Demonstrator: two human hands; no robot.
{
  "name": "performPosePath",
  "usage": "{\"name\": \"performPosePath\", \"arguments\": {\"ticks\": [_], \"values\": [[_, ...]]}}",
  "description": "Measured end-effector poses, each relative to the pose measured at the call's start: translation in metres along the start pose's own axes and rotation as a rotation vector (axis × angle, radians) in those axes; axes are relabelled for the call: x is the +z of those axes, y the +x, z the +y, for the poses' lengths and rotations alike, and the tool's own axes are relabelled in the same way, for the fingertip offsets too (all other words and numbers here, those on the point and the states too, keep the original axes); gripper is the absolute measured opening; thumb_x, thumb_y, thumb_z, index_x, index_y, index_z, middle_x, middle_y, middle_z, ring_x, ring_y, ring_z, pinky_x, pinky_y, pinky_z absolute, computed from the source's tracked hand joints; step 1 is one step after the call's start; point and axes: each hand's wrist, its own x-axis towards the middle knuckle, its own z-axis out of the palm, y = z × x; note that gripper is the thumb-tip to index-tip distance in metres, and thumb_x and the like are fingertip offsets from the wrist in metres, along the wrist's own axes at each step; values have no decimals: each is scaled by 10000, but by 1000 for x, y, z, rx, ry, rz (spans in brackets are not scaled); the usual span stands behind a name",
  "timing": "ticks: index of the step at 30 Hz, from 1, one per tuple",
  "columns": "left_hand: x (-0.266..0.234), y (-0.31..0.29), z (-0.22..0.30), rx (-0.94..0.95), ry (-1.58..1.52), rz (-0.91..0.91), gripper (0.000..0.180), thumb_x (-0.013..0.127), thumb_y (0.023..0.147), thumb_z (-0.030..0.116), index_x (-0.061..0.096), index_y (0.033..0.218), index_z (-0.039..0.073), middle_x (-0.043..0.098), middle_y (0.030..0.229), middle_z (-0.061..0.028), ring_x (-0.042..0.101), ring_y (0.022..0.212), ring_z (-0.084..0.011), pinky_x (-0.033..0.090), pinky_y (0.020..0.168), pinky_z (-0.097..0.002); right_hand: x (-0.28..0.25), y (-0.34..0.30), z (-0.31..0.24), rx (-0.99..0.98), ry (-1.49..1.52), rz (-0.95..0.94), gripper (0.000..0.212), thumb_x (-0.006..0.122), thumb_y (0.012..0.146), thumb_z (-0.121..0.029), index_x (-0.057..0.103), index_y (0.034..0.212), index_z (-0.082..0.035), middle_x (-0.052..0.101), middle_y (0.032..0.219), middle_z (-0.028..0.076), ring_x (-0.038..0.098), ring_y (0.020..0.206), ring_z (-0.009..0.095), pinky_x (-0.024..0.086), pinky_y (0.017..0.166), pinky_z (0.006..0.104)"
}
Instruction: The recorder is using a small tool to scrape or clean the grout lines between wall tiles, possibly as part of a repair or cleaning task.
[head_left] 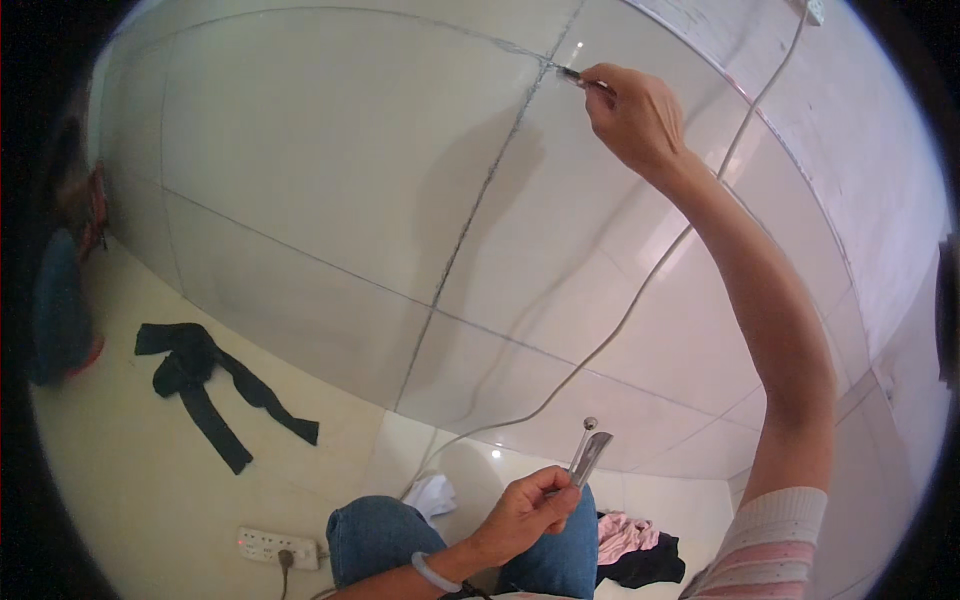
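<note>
Tile (320, 130) faces you across most of the view, crossed by grey seams (490, 185). Your right hand (635, 115) is raised high against it, thumb and fingers pinched around a small tool (571, 75) with a dark tip. That tip points left at the spot where two seams meet near the top; you have it on the seam or just beside it, and I cannot tell whether it touches. Your left hand (525, 510) is low, above and between your knees (385, 540), its fingers closed on two metal pieces: a rod with a ball end (590, 424) and, beside it, a flat blade (593, 455). Both point up, leaning right. A band (435, 574) circles your left wrist.

A pale cord (622, 318) runs from a socket (813, 12) at the upper right, past your right forearm, to the floor (130, 450). A white power strip (270, 548) with a plug in it lies left of your knees. Farther left lies a dark cloth (190, 370) with trailing ends. White fabric (432, 495) sits behind your left knee, and pink fabric (625, 537) with black beside your right.
</note>
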Motion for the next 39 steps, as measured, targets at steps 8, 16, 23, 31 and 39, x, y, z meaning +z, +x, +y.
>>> {"name": "performPosePath", "arguments": {"ticks": [8,16,23,31,39], "values": [[-4,-7,3,26,-26,10,152,523,921,177,501,875,34,435,655,20,394,564,-48,305,478,-189,2,14,-10,0,-57,13,163,527,754,-122,662,835,-82,612,702,171,591,646,363,472,574,429],[-4,-15,0,58,23,39,148,528,919,176,505,869,38,447,664,19,411,571,-44,324,492,-180,-1,17,-15,20,-53,-8,147,534,750,-116,655,820,-71,607,707,181,590,656,378,474,588,429],[-7,-19,4,31,36,46,147,536,913,172,506,853,40,457,662,20,424,564,-48,351,507,-188,-10,17,-13,5,-71,-59,146,529,739,-103,646,799,-39,592,716,206,575,665,398,469,600,443],[-3,-22,7,63,19,75,146,535,913,157,499,852,29,453,640,12,417,559,-53,342,496,-202,-19,7,-4,-27,-114,-52,134,529,738,-94,632,771,-15,579,721,224,562,660,413,461,599,455],[-1,-23,11,102,50,109,144,533,913,149,498,852,24,449,633,6,410,543,-60,332,483,-204,-35,-13,6,19,-136,-77,132,510,749,-70,629,757,-13,578,711,228,568,651,407,459,584,453]]}}
